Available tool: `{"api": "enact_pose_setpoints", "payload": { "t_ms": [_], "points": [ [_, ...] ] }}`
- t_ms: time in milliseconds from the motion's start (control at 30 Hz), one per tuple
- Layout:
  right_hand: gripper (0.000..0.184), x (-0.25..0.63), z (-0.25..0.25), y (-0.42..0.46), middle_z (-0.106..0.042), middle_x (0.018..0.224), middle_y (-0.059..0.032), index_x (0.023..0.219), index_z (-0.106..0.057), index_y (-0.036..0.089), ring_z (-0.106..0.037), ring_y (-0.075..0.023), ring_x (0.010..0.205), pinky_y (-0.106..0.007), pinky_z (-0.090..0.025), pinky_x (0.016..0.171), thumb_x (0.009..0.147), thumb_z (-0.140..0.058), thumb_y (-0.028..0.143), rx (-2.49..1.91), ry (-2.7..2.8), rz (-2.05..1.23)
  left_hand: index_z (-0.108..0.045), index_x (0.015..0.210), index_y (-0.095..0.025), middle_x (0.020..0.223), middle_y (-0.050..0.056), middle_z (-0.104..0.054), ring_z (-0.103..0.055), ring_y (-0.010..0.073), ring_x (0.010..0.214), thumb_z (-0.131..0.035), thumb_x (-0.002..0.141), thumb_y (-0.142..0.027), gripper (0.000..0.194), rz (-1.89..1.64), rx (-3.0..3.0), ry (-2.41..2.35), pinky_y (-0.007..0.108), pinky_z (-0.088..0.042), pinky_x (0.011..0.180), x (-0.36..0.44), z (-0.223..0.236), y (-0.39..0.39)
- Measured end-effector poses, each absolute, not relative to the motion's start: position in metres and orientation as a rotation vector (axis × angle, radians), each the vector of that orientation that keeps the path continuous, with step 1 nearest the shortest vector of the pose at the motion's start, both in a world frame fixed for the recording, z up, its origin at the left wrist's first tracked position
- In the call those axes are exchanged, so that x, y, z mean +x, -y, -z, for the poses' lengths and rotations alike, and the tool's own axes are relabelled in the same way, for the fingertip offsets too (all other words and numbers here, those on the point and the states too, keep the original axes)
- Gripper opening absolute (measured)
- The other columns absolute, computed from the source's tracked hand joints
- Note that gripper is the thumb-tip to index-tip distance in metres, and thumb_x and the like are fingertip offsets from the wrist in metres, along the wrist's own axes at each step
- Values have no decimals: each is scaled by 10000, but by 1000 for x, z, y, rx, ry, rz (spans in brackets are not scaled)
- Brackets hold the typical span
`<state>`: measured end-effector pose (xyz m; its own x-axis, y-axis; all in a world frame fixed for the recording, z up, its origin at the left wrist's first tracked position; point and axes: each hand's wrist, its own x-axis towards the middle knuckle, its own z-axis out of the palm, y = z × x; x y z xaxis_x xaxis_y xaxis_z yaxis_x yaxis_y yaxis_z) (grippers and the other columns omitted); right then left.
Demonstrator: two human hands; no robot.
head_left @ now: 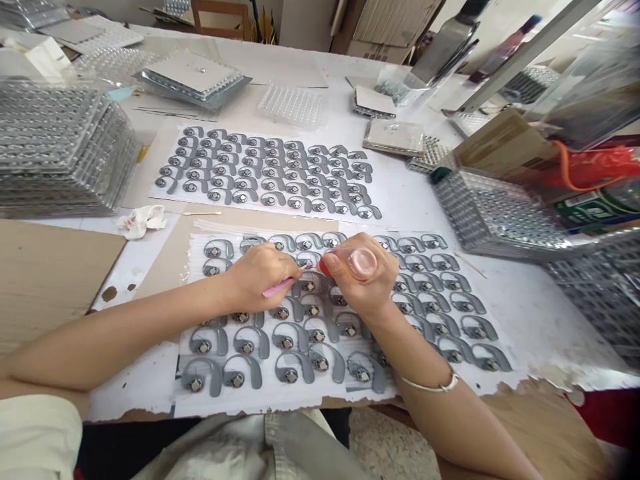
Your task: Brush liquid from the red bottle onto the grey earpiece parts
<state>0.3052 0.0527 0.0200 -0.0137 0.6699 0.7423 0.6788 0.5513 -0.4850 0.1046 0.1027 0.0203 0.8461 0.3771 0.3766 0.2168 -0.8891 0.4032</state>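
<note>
Clear bottle (tilted), gray hooks under hands

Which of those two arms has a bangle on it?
The right arm, whose hand holds the small bottle: a pale bangle circles it, while the left forearm is bare.

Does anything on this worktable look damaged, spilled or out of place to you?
The white table covering has a ragged near edge, as if torn, and brown patches at left that could be stains or holes. Just beyond them lies a crumpled tissue with reddish marks, apparently used.
</note>
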Motion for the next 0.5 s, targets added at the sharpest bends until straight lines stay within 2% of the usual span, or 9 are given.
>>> {"api": "enact_pose_setpoints", "payload": {
  "t_ms": [300, 500],
  "points": [
    [136, 305, -18, -53, -610, 646, 20, 724, -567, 209, -568, -130, 595, -289, -481, 588, 769, -693, 184, -1120, 1705, -2, -675, 844, -152, 775, 25, -727, -674, 144, 692, -546, 812, -121, 137, -683, 2526, -498, 262, -489, 705, 104, -22, -108],
    [139, 306, -18, -53, -604, 634, 17, 711, -571, 204, -555, -131, 585, -293, -469, 576, 764, -696, 176, -1098, 1698, -12, -687, 805, -137, 675, 10, -696, -631, 113, 581, -584, 803, -107, 106, -728, 2384, -500, 217, -475, 632, 103, -23, -111]
  ]
}}
